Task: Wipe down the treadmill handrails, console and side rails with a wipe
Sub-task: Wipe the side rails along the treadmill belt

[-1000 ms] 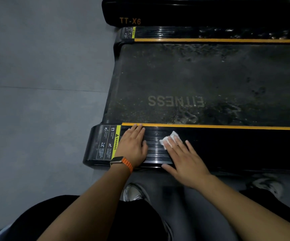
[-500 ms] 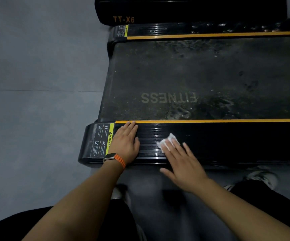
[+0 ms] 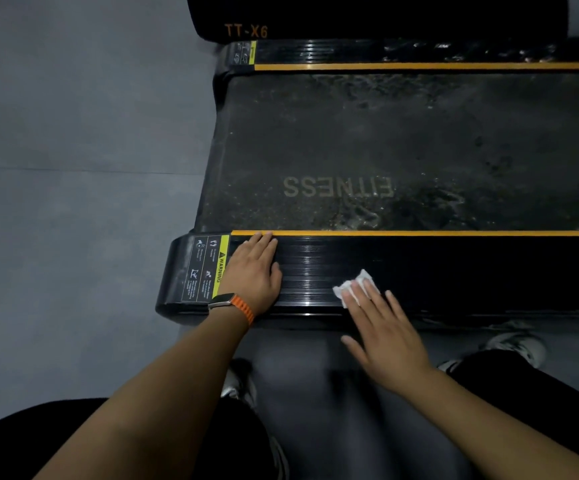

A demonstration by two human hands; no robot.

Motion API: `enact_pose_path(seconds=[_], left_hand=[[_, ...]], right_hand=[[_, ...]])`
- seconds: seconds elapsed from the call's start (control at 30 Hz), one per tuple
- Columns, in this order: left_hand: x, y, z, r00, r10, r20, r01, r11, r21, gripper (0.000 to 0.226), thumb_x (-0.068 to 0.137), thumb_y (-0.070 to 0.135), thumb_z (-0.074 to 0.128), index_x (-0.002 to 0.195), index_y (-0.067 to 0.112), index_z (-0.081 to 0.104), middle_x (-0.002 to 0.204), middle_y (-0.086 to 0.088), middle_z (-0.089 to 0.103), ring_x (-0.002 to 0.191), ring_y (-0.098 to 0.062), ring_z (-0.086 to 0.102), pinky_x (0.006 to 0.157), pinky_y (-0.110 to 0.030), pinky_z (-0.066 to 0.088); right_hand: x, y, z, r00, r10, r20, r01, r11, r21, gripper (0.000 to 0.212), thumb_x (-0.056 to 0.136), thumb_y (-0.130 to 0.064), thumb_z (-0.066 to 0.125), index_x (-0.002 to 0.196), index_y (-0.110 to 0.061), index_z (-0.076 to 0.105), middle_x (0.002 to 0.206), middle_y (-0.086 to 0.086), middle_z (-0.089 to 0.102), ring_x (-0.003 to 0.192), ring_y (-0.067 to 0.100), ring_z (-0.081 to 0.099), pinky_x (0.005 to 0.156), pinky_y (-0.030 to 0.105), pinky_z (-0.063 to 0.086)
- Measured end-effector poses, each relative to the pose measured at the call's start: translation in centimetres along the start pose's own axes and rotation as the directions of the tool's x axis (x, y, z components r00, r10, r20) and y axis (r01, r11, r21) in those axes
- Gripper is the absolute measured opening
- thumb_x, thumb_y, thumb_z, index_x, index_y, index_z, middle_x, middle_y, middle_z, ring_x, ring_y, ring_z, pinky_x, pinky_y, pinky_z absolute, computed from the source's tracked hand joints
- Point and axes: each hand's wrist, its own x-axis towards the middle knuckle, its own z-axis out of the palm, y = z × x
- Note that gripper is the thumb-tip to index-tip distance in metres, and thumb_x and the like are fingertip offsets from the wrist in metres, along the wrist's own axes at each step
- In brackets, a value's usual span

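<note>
The person is down low, with shoes point(image 3: 515, 344) on the grey floor point(image 3: 73, 220). The right hand point(image 3: 387, 341) is flat with straight fingers, and its fingertips press a small white wipe point(image 3: 352, 285) onto the ribbed near rail point(image 3: 471, 271). The left hand point(image 3: 253, 271), with an orange-strap watch point(image 3: 236, 304) on the wrist, is also flat and open. It rests on the same rail, just beside the warning label point(image 3: 206, 268) at the rail's end, and it grips nothing.

Beyond this rail is the belt point(image 3: 402, 143), which looks dusty and stained. Behind it, the far rail point(image 3: 367, 51) shows dull smears toward the right, so I think it is not wiped yet. The wipe is near one end of the near rail, and a long dark stretch of it continues to the right. I judge this rail is only partly done. The handrails and console are out of view, so I cannot tell their state.
</note>
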Motion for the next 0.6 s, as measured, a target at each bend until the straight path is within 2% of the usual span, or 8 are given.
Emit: enact_pose_path(seconds=[0.1,0.27,0.4,0.5,0.6], left_hand=[[0.0,-0.1,-0.1,1.0,0.007,0.019,-0.008,1.0,0.022,0.062,0.102,0.038,0.033,0.154,0.006,0.043,0.162,-0.01,0.039,0.152,-0.026,0.029,0.127,-0.042,0.021],[0.1,-0.9,-0.7,0.997,0.05,0.066,-0.051,0.998,0.026,0.059,0.108,0.039,0.034,0.159,0.01,0.034,0.167,-0.006,0.028,0.156,-0.022,0.019,0.128,-0.039,0.012],[-0.3,-3.4,-1.7,0.999,0.0,0.051,-0.003,0.998,0.057,0.061,0.107,0.044,0.036,0.16,0.014,0.032,0.168,-0.003,0.027,0.157,-0.022,0.017,0.127,-0.04,0.011],[-0.7,-4.4,-1.3,1.0,0.002,0.025,-0.003,0.999,0.033,0.061,0.106,0.043,0.034,0.159,0.013,0.035,0.167,-0.004,0.03,0.156,-0.023,0.019,0.127,-0.04,0.012],[-0.7,-4.4,-0.8,1.0,-0.004,-0.005,0.004,1.0,-0.005,0.06,0.103,0.04,0.039,0.155,0.011,0.042,0.164,-0.005,0.037,0.155,-0.024,0.025,0.128,-0.041,0.015]], right_hand=[[0.0,-1.5,0.1,0.998,0.061,-0.001,-0.061,0.998,0.001,0.085,0.094,-0.055,0.042,0.165,-0.011,0.024,0.173,0.009,0.021,0.16,0.03,0.017,0.124,0.053,0.02],[4.8,-7.5,-0.1,0.993,-0.104,0.046,0.104,0.995,0.002,0.089,0.094,-0.061,0.043,0.166,-0.013,0.023,0.174,0.008,0.018,0.161,0.028,0.01,0.127,0.051,0.017],[4.5,-5.2,-0.5,0.984,-0.165,0.059,0.167,0.986,-0.029,0.085,0.095,-0.058,0.043,0.166,-0.016,0.021,0.174,0.005,0.018,0.161,0.024,0.012,0.125,0.048,0.019],[2.6,-2.1,-0.6,0.992,-0.104,0.071,0.107,0.994,-0.03,0.083,0.098,-0.057,0.043,0.167,-0.016,0.019,0.175,0.003,0.013,0.162,0.022,0.008,0.123,0.05,0.023],[3.4,-3.3,-0.4,0.994,-0.047,0.103,0.047,0.999,0.01,0.085,0.099,-0.061,0.039,0.167,-0.014,0.019,0.175,0.004,0.013,0.162,0.025,0.006,0.126,0.053,0.02]])
